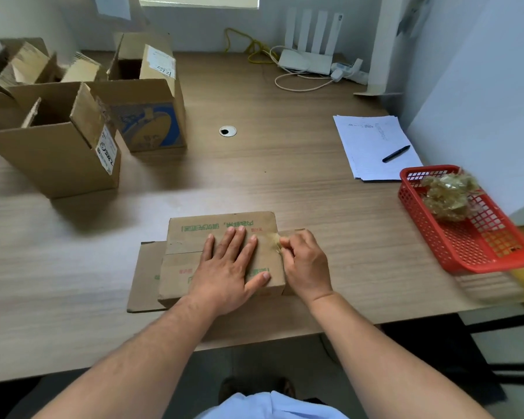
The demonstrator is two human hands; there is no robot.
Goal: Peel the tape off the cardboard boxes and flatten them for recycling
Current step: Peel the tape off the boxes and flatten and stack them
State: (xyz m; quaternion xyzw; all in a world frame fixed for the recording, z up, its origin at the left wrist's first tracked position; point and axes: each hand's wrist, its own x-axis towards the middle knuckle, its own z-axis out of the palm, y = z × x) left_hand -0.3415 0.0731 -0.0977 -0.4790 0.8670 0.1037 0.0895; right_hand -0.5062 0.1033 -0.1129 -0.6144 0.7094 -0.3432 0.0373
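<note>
Near table edge, centre: cardboard box (194, 234), closed top up, lying on the wooden table (285, 176). Long axis runs left-right, roughly parallel to the near edge. Flaps stick out flat at its left and right ends. Green print on top reads upside down from the person's side, so lettering faces away.

Left hand (227, 267) flat on the box top, fingers straight and spread, palm pressing down, holds nothing. Right hand (306, 264) at the box's right top edge, fingers curled, thumb and fingertips pinching a bit of yellowish clear tape (275, 241) that is lifted off the cardboard.

Right, mid-distance: red mesh basket (454, 246), partly overhanging the table's right edge, contains a crumpled tape wad (448, 195) at its far end. Just beyond it, a stack of white papers (372, 140) with a black pen (396, 153) lying diagonally on top.

Left, mid-distance: open brown box (58, 158), flaps up, white label on its right side, inside dark, contents cannot tell. Behind it to the right, blue-printed box (152, 122), upright, top open, inside dark too. Far left corner: another open box (18, 68) with what looks like folded cardboard pieces standing in it.

Table centre: round cable grommet (227, 131). Far edge by the wall: white router (307, 60) with upright antennas, a yellow cable (248, 48) beside it.
</note>
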